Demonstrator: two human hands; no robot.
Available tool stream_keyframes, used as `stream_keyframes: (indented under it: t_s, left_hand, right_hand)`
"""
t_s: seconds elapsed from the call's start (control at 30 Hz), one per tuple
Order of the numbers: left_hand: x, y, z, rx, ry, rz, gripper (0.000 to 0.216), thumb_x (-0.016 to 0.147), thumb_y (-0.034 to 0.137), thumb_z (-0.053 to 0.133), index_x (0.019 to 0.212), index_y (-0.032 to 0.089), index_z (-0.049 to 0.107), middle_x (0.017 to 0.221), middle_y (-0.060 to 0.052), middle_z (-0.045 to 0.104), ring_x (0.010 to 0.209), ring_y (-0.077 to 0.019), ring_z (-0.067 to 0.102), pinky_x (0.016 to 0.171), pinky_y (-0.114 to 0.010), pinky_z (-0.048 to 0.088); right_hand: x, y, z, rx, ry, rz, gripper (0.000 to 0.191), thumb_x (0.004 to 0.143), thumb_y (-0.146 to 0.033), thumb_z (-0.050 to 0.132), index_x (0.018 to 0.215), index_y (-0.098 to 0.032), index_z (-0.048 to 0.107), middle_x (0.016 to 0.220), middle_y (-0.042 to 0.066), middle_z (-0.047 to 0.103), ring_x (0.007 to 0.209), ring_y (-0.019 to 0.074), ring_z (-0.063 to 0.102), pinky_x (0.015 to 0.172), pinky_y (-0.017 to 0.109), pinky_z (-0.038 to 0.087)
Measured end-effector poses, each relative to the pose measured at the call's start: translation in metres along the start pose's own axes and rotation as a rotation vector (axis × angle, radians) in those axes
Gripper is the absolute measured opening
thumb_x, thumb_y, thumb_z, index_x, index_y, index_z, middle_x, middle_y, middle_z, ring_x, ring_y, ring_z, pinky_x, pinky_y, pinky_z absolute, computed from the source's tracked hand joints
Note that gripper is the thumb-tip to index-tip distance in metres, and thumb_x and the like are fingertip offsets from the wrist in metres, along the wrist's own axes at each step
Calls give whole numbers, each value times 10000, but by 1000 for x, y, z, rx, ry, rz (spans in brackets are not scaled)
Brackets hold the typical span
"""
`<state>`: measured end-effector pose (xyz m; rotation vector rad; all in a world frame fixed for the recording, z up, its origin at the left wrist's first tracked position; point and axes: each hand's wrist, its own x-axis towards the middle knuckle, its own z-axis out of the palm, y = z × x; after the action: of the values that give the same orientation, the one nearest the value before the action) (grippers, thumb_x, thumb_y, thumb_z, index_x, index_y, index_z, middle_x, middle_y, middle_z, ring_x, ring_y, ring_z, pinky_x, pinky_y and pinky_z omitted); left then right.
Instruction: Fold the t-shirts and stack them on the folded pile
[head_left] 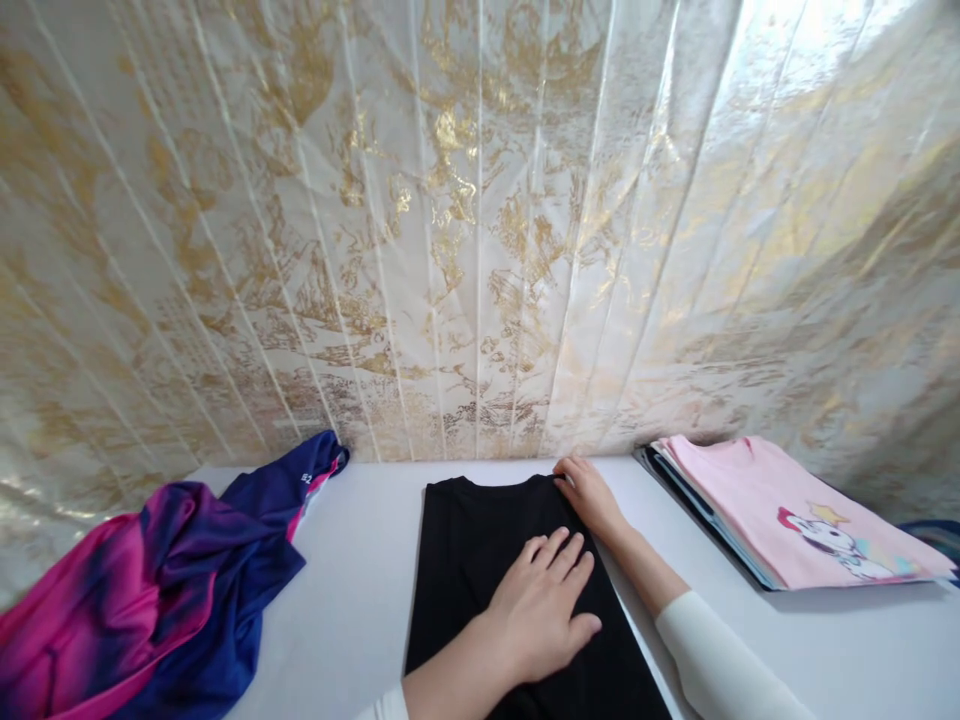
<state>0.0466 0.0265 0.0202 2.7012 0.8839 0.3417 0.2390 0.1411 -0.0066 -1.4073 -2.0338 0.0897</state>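
A black T-shirt [465,570], folded into a long narrow shape, lies on the white table with its neckline at the far end. My left hand [544,605] rests on the middle of it, palm down with the fingers spread. At the shirt's far right corner, my right hand [589,492] has its fingers bent together on the fabric's edge. The lower end of the shirt runs out of the picture, and my left forearm covers part of it.
On the left lies a crumpled pink and navy garment [187,590]. A stack of folded clothes, topped by a pink shirt [757,510] with a cartoon print, sits on the right. Behind the white table [345,600] hangs a shiny gold-patterned curtain [480,250].
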Motion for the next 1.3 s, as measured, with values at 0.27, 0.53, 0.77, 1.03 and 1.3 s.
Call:
stream_keyframes:
  t_s: [0.27,0.53,0.77,1.03,1.3]
  left_hand:
    - [3,-4,2,8,38,-173,702,940,606,326,1461,136,297,1538,-124,188,1424,-253,143,1146,-446,170]
    - [-1,-15,-12,94,8,-285,643,955,534,376,1463,148,293,1534,-110,188,1416,-240,175,1139,-428,206]
    - [-7,-24,-10,140,59,-377,656,937,495,440,1445,99,321,1509,-154,248,1400,-283,210,1129,-469,233]
    - [-28,-41,-17,170,107,-415,660,923,507,456,1432,103,344,1511,-149,244,1398,-271,228,1120,-460,255]
    - [-51,-111,-47,294,319,-504,476,926,194,414,1401,162,407,1450,-111,415,1344,-238,366,1065,-426,336]
  right_hand:
    - [-2,4,0,24,-33,-18,83,817,-188,514,855,-205,585,901,45,626,898,209,562,834,353,435]
    - [-5,8,-4,116,38,47,195,810,-207,478,969,-196,591,964,71,657,954,224,593,879,395,461]
    - [-20,-39,2,136,32,21,365,861,-204,372,1184,-180,541,1221,110,597,1156,206,543,989,384,432]
    - [-38,-79,21,-176,-280,13,605,942,-505,342,1413,-130,405,1522,104,277,1417,250,214,1127,461,243]
    - [-34,-93,4,-142,-343,4,626,944,-501,353,1439,-119,353,1530,120,226,1421,240,189,1141,463,216]
